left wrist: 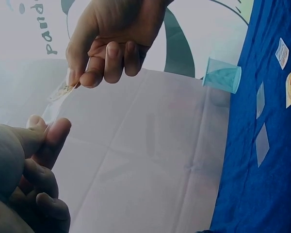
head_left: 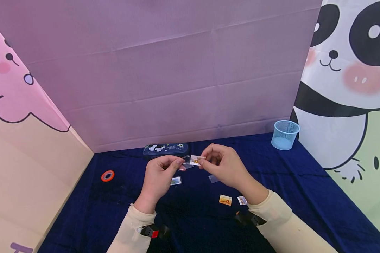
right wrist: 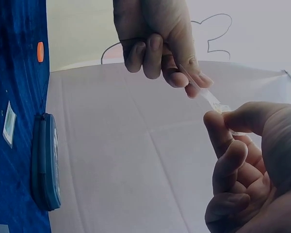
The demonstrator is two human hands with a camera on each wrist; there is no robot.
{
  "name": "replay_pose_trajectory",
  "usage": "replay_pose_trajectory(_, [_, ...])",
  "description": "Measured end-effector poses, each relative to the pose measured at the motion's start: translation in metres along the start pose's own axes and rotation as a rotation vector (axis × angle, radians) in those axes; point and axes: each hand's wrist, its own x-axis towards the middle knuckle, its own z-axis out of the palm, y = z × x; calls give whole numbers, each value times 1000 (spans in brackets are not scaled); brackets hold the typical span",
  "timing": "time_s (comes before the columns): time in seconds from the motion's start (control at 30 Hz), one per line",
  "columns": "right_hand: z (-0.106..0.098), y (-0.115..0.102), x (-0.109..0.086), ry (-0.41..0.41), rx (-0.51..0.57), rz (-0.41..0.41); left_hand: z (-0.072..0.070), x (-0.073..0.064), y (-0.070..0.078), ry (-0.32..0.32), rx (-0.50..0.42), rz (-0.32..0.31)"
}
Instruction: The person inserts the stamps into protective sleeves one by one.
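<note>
My left hand (head_left: 158, 177) pinches a small clear plastic sleeve (head_left: 187, 162) between thumb and index finger. Just to its right, my right hand (head_left: 224, 165) pinches a small stamp (head_left: 195, 160), white-edged with an orange-brown picture. The stamp's left edge meets the sleeve's mouth; I cannot tell whether it is inside. Both are held above the dark blue cloth. In the right wrist view, fingertips cover part of the stamp (right wrist: 217, 105). Below the left hand lies another stamp (head_left: 176, 180) with a blue-green picture.
On the cloth lie an orange stamp (head_left: 225, 200), a paler stamp (head_left: 242, 200) and clear sleeves (left wrist: 262, 145). A dark blue panda pencil case (head_left: 166, 150) sits behind the hands. An orange tape roll (head_left: 107, 172) lies left; a light blue mesh basket (head_left: 285, 135) stands back right.
</note>
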Motion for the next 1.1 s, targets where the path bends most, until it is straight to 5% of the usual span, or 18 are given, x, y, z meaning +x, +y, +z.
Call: replay_pose_trajectory(1.1, [-1,0,-1,-36,-33,60,1,-1,3,-33,17,7])
